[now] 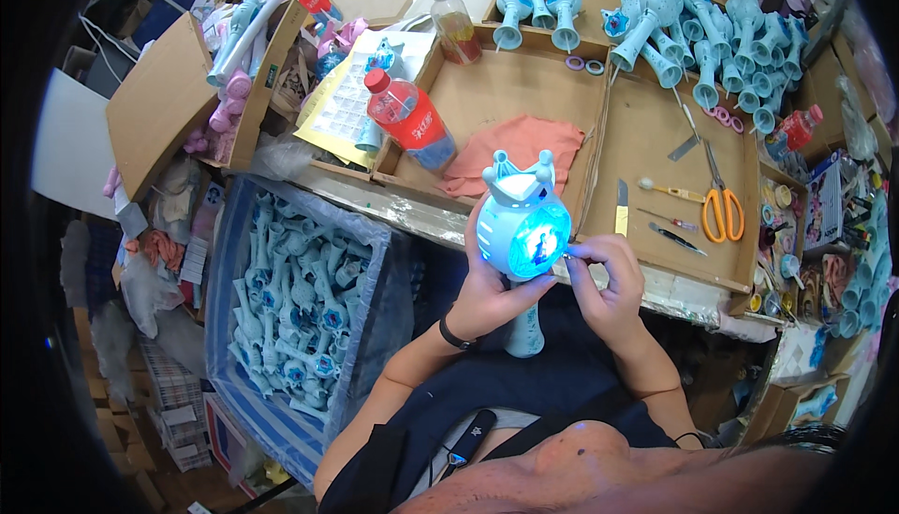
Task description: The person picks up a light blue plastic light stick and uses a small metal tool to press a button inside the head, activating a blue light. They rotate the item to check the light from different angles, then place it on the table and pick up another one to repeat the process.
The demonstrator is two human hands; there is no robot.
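Note:
A light blue toy wand (526, 194) with a crown-shaped top stands upright in front of my chest, its round head lit up bright blue-white. My left hand (489, 291) is closed around the head from the left and below, and the handle hangs down beneath it. At the head's lower right edge, my right hand (611, 287) pinches with thumb and forefinger. Whatever small thing sits between those fingertips is too small to make out. An orange-red cloth (515, 151) lies on the cardboard tray just beyond the wand.
Orange-handled scissors (723, 212), a toothbrush (672, 191) and a utility knife (622, 209) lie in the right tray. Bottles, including a red-labelled one (412, 121), stand at the left tray. Several blue wands (660, 22) stand at the back; a lined bin (375, 280) at left holds many more.

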